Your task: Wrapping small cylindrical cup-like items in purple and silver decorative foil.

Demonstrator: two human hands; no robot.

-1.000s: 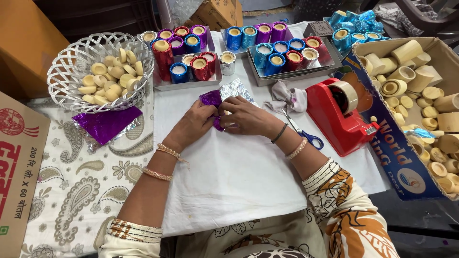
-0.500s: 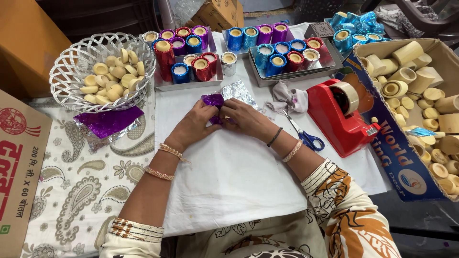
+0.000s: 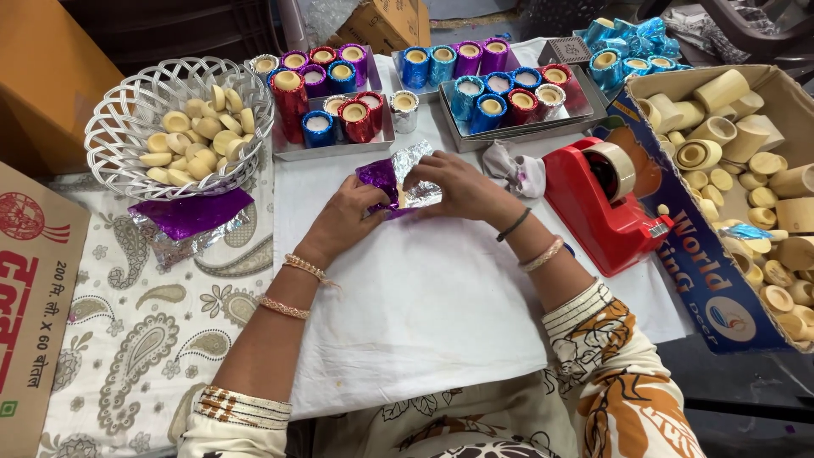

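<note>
At the near left edge lies a flat brown carton [image 3: 30, 288] with a red round emblem and dark print on its side. Beyond it, far left, a white woven basket [image 3: 119, 110] holds a heap of pale round discs [image 3: 199, 136], and just in front of the basket lies a stack of purple foil sheets [image 3: 191, 216] with silver edges showing. Further right, at the far side of the white cloth [image 3: 424, 314], a steel tray [image 3: 292, 151] carries foil-wrapped cups in red, blue and purple, and a second steel tray [image 3: 585, 106] beside it carries more in blue, purple and red. In the middle, both hands meet over the cloth: the left hand [image 3: 343, 222] pinches the purple side of a small foil-covered piece [image 3: 398, 182], and the right hand [image 3: 458, 187] grips its crinkled silver side, fingers curled round it. The piece is half purple, half silver, creased, held just above the cloth near the trays. To the right stands a red tape dispenser [image 3: 606, 208] with a beige roll. At far right an open cardboard box [image 3: 704, 271], blue on its outer wall with white lettering, is full of bare cream-coloured cups and cylinders [image 3: 738, 127].
</note>
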